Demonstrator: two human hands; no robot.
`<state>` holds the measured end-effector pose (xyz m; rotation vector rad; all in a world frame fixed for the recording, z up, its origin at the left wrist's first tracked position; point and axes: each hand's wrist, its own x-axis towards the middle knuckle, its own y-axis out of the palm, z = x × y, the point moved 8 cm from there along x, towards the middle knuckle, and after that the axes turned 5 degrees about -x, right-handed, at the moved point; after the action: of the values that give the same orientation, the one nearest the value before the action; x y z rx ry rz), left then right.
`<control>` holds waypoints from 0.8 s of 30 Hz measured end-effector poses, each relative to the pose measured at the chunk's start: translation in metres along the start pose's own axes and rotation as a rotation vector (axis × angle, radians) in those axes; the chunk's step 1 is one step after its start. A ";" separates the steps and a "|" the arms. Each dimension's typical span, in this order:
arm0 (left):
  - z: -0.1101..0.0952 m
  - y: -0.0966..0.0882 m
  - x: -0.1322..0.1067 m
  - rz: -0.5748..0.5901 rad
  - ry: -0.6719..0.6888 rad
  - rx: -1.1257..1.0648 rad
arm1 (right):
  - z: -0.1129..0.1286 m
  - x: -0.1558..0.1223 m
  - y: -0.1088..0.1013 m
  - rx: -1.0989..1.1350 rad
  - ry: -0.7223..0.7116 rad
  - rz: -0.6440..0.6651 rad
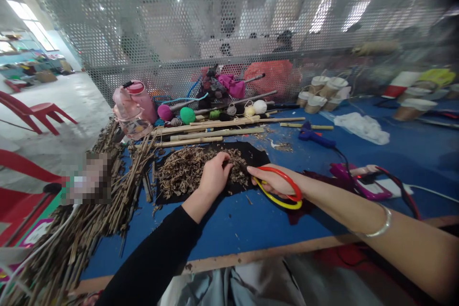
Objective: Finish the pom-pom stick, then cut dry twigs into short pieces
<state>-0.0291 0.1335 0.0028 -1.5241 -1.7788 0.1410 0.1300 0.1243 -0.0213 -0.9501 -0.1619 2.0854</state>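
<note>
My left hand (214, 175), in a black sleeve, rests with fingers curled on a pile of dry brown plant scraps (186, 169) lying on a black cloth (256, 155). My right hand (274, 181) grips scissors with red and yellow handles (283, 191), the blades pointing left into the scraps beside the left fingers. A silver bangle (378, 227) sits on my right forearm.
Bundles of dry twigs (107, 201) lie along the left edge of the blue table (251, 229). Bamboo sticks (215, 131), yarn balls (187, 115), a pink bottle (138, 105), a blue glue gun (315, 136), a pink phone (358, 181), paper cups (322, 93) and a perforated metal screen (215, 24) lie beyond.
</note>
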 end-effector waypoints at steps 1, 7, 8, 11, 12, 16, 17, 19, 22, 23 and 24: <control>0.000 -0.003 0.001 -0.030 0.009 -0.011 | -0.001 -0.001 0.000 0.055 0.007 0.023; -0.005 -0.020 0.003 -0.206 0.135 -0.077 | 0.000 -0.024 0.008 0.226 0.062 0.233; -0.006 -0.020 0.003 -0.207 0.159 -0.091 | 0.001 -0.027 0.008 0.203 0.063 0.244; -0.014 -0.014 0.001 -0.160 0.260 -0.138 | 0.004 -0.030 0.013 0.171 0.040 0.264; -0.017 -0.012 0.000 -0.143 0.295 -0.152 | 0.005 -0.029 0.014 0.177 0.033 0.262; -0.027 -0.009 -0.004 -0.095 0.390 -0.164 | 0.007 -0.021 0.017 0.204 0.018 0.255; -0.028 -0.009 -0.005 -0.088 0.406 -0.151 | 0.007 -0.019 0.018 0.209 0.014 0.253; -0.030 -0.009 -0.006 -0.084 0.432 -0.115 | 0.007 -0.016 0.018 0.215 0.002 0.232; -0.030 -0.009 -0.007 -0.095 0.449 -0.067 | 0.008 -0.013 0.013 0.168 -0.014 0.145; -0.030 -0.009 -0.008 -0.094 0.449 -0.058 | 0.009 -0.012 0.011 0.134 -0.022 0.113; -0.030 -0.009 -0.007 -0.087 0.444 -0.052 | 0.010 -0.012 0.009 0.095 -0.032 0.085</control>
<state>-0.0182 0.1131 0.0246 -1.3806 -1.4952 -0.2696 0.1218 0.1117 -0.0115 -0.8808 -0.0387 2.1669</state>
